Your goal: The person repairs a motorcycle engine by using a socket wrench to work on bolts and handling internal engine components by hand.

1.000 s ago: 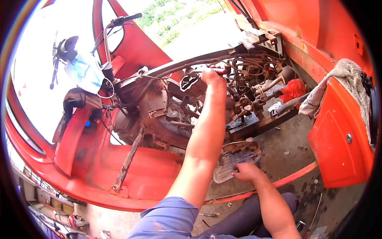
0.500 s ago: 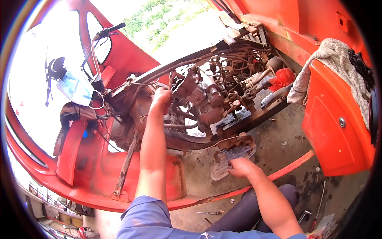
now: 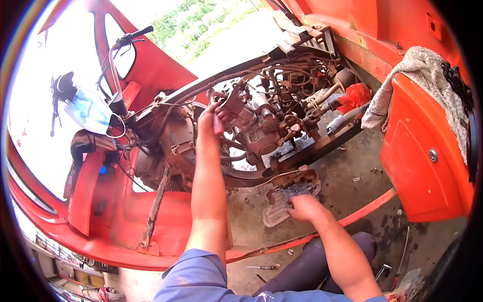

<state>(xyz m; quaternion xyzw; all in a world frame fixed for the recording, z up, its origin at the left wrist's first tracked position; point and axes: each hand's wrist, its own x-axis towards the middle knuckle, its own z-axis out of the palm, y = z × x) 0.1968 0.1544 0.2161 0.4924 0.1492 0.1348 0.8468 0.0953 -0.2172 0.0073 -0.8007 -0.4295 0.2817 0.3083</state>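
My left hand (image 3: 210,122) reaches up to the near side of a dirty brown engine (image 3: 264,138). Its fingers are curled at the cylinder end, next to a short metal piece (image 3: 215,94); whether they grip that piece or something smaller is hidden. Lower down, my right hand (image 3: 304,207) is closed, fingertips together, over the right edge of a shallow grimy tray (image 3: 276,214). Anything between those fingertips is too small to make out. The tray lies on the floor below the frame rail (image 3: 302,161) and looks wet and dark inside.
Red body panels surround the engine, with handlebars (image 3: 133,36) and a hanging blue face mask (image 3: 90,111) at left. A grey cloth (image 3: 402,75) drapes over an orange-red panel (image 3: 422,156) at right. A screwdriver (image 3: 261,267) and other tools lie on the floor; red plastic (image 3: 355,97) sits behind the engine.
My left hand has shifted slightly right and turned at the engine, its forearm swinging right. My right hand stays almost in place over the tray. The whole view has shifted a little.
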